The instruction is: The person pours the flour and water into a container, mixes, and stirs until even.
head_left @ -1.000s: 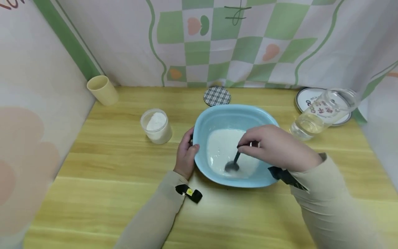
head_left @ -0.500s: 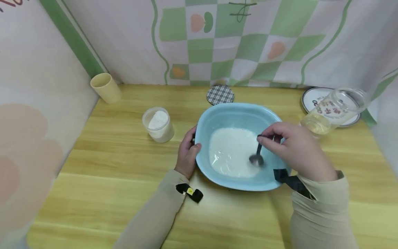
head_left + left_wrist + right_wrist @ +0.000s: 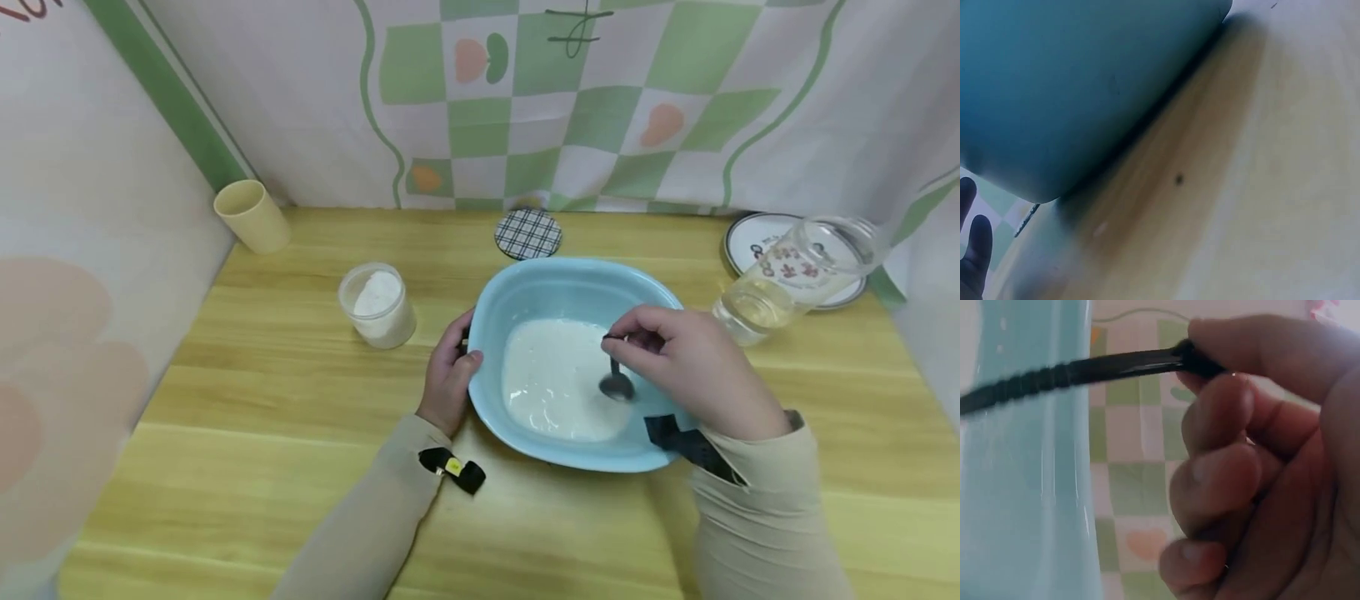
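Note:
A light-blue basin (image 3: 577, 279) sits on the wooden table with milky white liquid (image 3: 558, 379) in its bottom. At its left side my left hand (image 3: 447, 375) grips the wall, thumb by the rim; the other fingers are partly hidden. In the left wrist view, fingertips (image 3: 977, 250) show beside the basin's blue outer wall (image 3: 1085, 75). Over the basin's right half, my right hand (image 3: 678, 362) pinches a dark spoon (image 3: 617, 386) by its handle end, bowl down at the liquid's right edge. The right wrist view shows the ribbed black handle (image 3: 1116, 367) between thumb and fingers.
Left of the basin stands a clear tub (image 3: 378, 308) of white powder. A yellow cup (image 3: 252, 218) is at the back left, a plaid coaster (image 3: 528, 234) behind the basin. At right, a glass jug (image 3: 787, 279) with liquid stands before a patterned plate (image 3: 750, 237).
The spoon has moved from the middle of the liquid to its right side, in my right hand. My left hand stays at the basin's left side.

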Tool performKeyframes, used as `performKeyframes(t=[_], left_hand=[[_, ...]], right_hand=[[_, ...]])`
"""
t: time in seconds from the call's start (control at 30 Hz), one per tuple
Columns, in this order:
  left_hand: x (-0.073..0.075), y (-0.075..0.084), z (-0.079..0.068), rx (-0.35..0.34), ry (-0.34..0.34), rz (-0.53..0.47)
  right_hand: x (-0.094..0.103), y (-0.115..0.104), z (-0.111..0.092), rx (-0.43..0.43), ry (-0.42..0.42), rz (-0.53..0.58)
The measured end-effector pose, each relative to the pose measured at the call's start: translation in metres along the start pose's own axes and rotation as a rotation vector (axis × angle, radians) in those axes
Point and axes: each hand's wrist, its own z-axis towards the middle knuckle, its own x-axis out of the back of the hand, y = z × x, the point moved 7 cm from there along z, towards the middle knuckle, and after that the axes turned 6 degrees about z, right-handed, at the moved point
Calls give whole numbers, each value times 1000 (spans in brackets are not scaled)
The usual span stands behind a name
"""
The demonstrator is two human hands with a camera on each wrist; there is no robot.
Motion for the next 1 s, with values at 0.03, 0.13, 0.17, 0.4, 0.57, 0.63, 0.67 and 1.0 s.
performKeyframes(t=[0.03,0.13,0.17,0.4,0.57,0.63,0.67,1.0], left_hand=[[0,0,0,0,-2,3],[1,1,0,-1,-1,12],[1,0,0,-1,0,13],[0,0,1,0,-17,15],[-1,-1,1,0,-18,19],[-1,0,1,-3,-14,20],[-1,0,1,-7,-13,20],[-2,-1,0,1,-16,16]], right_hand=[[-3,-1,0,4,-35,36],[-11,-4,2,22,-129,116],[-12,-4,3,22,-137,117],[8,9,2,-78,68,-99],[-1,-4,-2,39,-32,19],[-3,-7,-1,67,-56,42],[-3,-6,0,61,-52,34],[5,4,-2,-57,-5,-29]])
